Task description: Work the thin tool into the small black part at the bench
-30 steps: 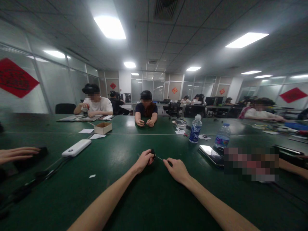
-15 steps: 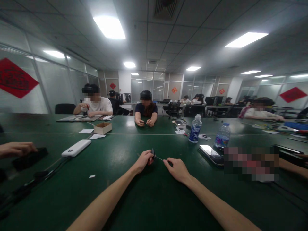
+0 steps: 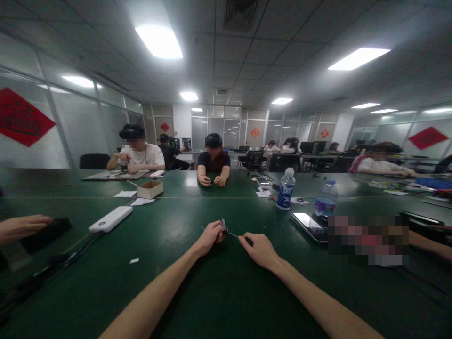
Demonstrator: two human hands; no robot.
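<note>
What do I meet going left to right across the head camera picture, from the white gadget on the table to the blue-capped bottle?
White gadget → tan box → left hand → small dark object → thin rod → right hand → blue-labelled bottle → blue-capped bottle.

Open-plan office, shared. Overhead: suspended ceiling tiles [image 3: 203, 49], rectangular light panels [image 3: 159, 41], air vent [image 3: 241, 14]. Enclosure: glass partitions [image 3: 83, 125], red diamond-shaped decorations [image 3: 24, 117]. Furniture: long green table [image 3: 169, 235], co-workers [image 3: 213, 161] seated at its far edge; beyond that edge, black office chairs [image 3: 254, 159], computer monitors [image 3: 308, 148].
</note>
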